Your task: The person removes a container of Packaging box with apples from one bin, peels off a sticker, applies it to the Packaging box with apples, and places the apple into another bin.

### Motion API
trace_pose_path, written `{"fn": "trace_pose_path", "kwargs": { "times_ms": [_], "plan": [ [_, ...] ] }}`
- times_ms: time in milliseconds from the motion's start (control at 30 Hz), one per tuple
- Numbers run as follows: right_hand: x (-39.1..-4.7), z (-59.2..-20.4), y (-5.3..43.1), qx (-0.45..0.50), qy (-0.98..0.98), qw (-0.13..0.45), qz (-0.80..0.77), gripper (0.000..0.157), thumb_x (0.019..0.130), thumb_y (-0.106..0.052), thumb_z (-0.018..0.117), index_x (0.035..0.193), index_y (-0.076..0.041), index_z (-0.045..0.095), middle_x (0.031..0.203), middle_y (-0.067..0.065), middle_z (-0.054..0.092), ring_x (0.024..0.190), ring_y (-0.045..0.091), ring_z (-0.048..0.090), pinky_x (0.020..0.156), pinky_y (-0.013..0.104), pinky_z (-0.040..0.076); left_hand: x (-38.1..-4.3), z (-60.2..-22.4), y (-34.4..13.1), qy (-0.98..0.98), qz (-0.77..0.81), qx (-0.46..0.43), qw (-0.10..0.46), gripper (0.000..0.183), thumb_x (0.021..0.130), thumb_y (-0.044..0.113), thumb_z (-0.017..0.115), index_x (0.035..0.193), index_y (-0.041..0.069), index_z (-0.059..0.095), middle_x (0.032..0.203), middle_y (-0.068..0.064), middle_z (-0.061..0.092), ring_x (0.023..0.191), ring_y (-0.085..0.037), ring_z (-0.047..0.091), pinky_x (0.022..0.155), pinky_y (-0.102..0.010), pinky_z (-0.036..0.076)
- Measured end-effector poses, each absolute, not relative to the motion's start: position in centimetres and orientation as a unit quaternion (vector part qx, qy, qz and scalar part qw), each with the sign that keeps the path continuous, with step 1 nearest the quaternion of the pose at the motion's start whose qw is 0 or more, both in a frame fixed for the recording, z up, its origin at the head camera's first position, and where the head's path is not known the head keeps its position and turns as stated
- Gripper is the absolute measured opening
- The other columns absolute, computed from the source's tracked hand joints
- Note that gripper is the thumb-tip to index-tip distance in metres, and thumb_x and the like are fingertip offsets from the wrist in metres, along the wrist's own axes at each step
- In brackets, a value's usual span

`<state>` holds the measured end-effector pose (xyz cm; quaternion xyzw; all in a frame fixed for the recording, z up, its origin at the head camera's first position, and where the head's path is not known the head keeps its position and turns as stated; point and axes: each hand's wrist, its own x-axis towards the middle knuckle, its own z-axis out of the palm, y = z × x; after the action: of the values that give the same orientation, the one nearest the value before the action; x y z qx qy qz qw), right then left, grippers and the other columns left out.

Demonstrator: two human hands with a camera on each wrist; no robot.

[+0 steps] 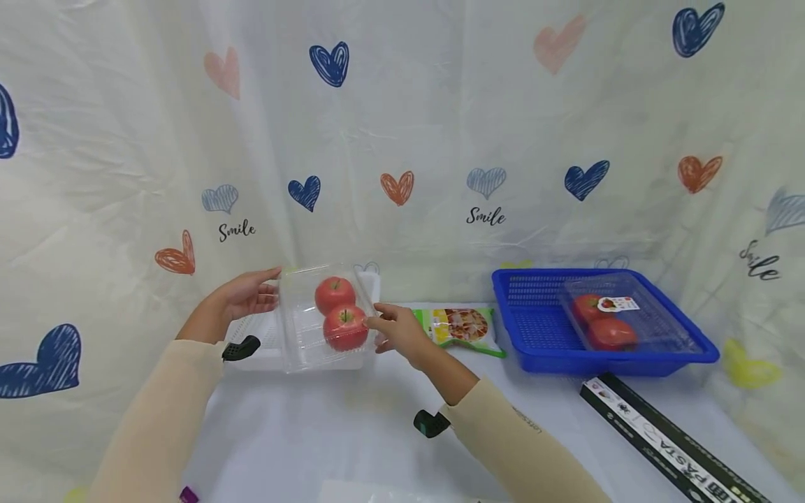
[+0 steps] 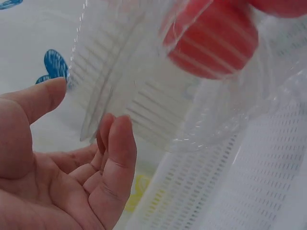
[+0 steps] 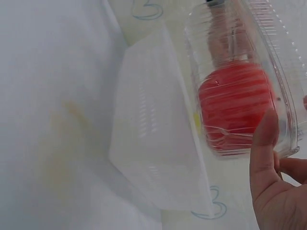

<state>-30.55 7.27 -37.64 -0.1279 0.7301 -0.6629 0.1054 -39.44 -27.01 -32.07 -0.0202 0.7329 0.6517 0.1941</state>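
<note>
A clear plastic clamshell box (image 1: 298, 332) with two red apples (image 1: 346, 327) inside is held up, tilted, over a white basket (image 1: 260, 335). At the box's right edge my right hand (image 1: 405, 337) pinches it, the thumb (image 3: 265, 139) lying on the near side in the right wrist view. My left hand (image 1: 248, 295) is beside the left edge with relaxed fingers. In the left wrist view, its thumb stands apart from the box and the fingertips (image 2: 122, 127) are close to a corner; contact is hard to tell.
To the right stands a blue basket (image 1: 531, 360) holding another clear box with red fruit (image 1: 611, 334). Between the baskets lies a green and yellow food packet (image 1: 462, 325). A long dark carton (image 1: 666, 440) lies front right. A patterned curtain (image 1: 402, 126) hangs behind the table.
</note>
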Motion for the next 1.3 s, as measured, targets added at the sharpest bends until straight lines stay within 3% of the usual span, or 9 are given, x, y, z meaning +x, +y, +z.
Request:
{"fn": "trace_pose_path", "kwargs": {
  "times_ms": [133,300,567,733,1000,1300],
  "plan": [
    [-29.5,-37.9,8.2,-0.139,0.722,0.121,-0.667,0.058,0.092,-0.034,0.066,0.140,-0.006,0.051,0.112,0.009,0.065,0.083,0.028,0.064,0.069,0.038,0.057,-38.1,-32.9,-27.0,0.717,0.667,-0.009,0.204,0.045,0.099,0.040,0.055,0.129,0.008,0.045,0.093,-0.006,0.062,0.075,-0.015,0.060,0.075,-0.027,0.055],
    [-28.3,-37.8,10.0,-0.146,0.731,0.132,-0.653,0.056,0.093,-0.033,0.065,0.141,-0.008,0.051,0.107,0.011,0.063,0.079,0.027,0.060,0.069,0.038,0.057,-36.4,-33.3,-26.0,0.713,0.661,0.019,0.231,0.038,0.099,0.041,0.055,0.120,0.010,0.050,0.082,-0.005,0.061,0.067,-0.014,0.058,0.068,-0.026,0.055],
    [-26.5,-37.8,13.5,-0.166,0.731,0.174,-0.639,0.074,0.086,-0.026,0.074,0.148,-0.009,0.039,0.125,0.014,0.054,0.095,0.027,0.062,0.074,0.040,0.057,-35.4,-35.0,-24.3,0.704,0.660,0.060,0.257,0.041,0.101,0.041,0.051,0.122,0.008,0.063,0.072,-0.001,0.056,0.061,-0.013,0.051,0.060,-0.025,0.050],
    [-25.0,-38.3,15.7,-0.178,0.749,0.181,-0.612,0.087,0.077,-0.015,0.083,0.150,-0.012,0.036,0.129,0.013,0.052,0.101,0.029,0.060,0.077,0.042,0.056,-34.3,-36.2,-23.2,0.698,0.650,0.088,0.287,0.049,0.102,0.034,0.050,0.135,-0.002,0.051,0.063,-0.001,0.043,0.058,-0.014,0.047,0.057,-0.025,0.047],
    [-22.6,-38.8,18.8,-0.207,0.748,0.157,-0.611,0.086,0.077,-0.011,0.083,0.149,-0.004,0.037,0.135,0.017,0.048,0.105,0.031,0.059,0.079,0.041,0.056,-31.9,-36.9,-21.3,0.676,0.639,0.175,0.323,0.039,0.105,0.027,0.044,0.132,0.000,0.050,0.062,-0.001,0.041,0.058,-0.016,0.053,0.059,-0.028,0.051],
    [-20.7,-39.7,22.2,-0.219,0.733,0.197,-0.613,0.081,0.080,-0.012,0.082,0.148,-0.005,0.038,0.128,0.018,0.053,0.103,0.033,0.057,0.079,0.043,0.055,-29.7,-39.2,-19.3,0.585,0.641,0.313,0.386,0.038,0.105,0.020,0.036,0.139,0.004,0.044,0.072,0.001,0.056,0.062,-0.011,0.063,0.061,-0.027,0.055]
  ]
}}
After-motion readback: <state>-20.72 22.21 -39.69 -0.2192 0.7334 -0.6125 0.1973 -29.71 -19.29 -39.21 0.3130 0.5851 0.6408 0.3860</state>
